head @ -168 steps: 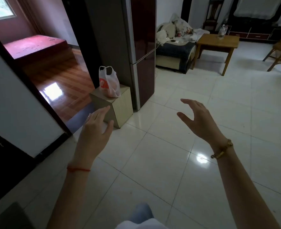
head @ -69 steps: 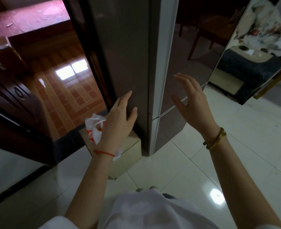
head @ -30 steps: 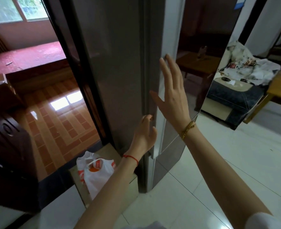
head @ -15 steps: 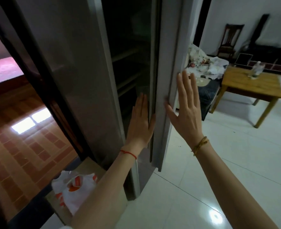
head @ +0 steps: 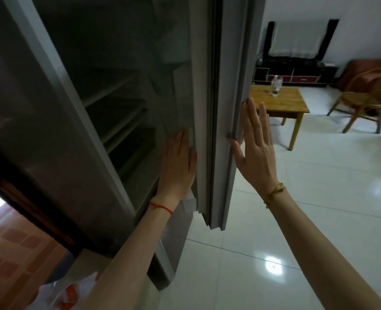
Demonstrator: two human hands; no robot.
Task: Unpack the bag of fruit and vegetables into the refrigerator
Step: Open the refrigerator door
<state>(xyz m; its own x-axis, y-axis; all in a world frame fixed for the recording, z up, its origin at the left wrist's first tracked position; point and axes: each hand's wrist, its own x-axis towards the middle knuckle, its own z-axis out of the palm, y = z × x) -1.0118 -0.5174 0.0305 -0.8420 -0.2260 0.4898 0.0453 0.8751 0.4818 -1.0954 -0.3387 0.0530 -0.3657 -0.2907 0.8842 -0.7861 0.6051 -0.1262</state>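
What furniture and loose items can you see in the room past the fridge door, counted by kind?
Wooden table: 1
Wooden chair: 1
Dark low cabinet: 1
Clear bottle, standing on the table: 1
Total: 4

I see the refrigerator (head: 57,135) with its upper door (head: 227,108) swung partly open, edge-on to the camera. My left hand (head: 178,166) lies flat, fingers straight, against the door's inner face near the seal. My right hand (head: 255,148) lies flat, fingers straight, on the door's outer face, thumb at its edge. Dark shelves (head: 115,108) show inside. The white-and-orange bag (head: 66,294) sits at the lower left frame edge. A wooden table (head: 283,101) carries a bottle (head: 275,85).
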